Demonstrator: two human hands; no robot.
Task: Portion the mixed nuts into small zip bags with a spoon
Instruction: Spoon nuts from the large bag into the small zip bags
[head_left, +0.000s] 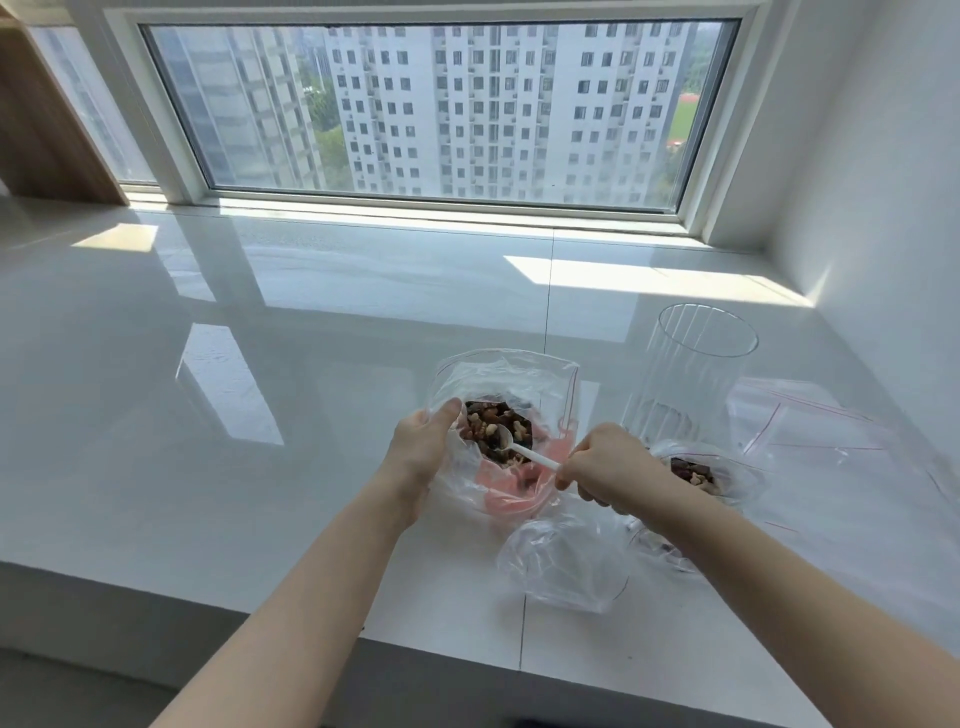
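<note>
A large clear bag (506, 371) with a red zip edge stands open on the white counter, with mixed nuts (493, 423) inside over a pink lining. My left hand (423, 444) grips the bag's left rim. My right hand (605, 465) pinches the handle of a white plastic spoon (524, 451), whose bowl rests in the nuts. A small zip bag (724, 475) holding some nuts lies just behind my right hand. Another small clear bag (563, 564) lies below my right wrist, with nothing visible in it.
A tall ribbed clear glass container (691, 374) stands right of the big bag. Flat zip bags (810, 431) lie at the far right near the wall. The counter's front edge (363, 631) runs under my forearms. A window closes off the back.
</note>
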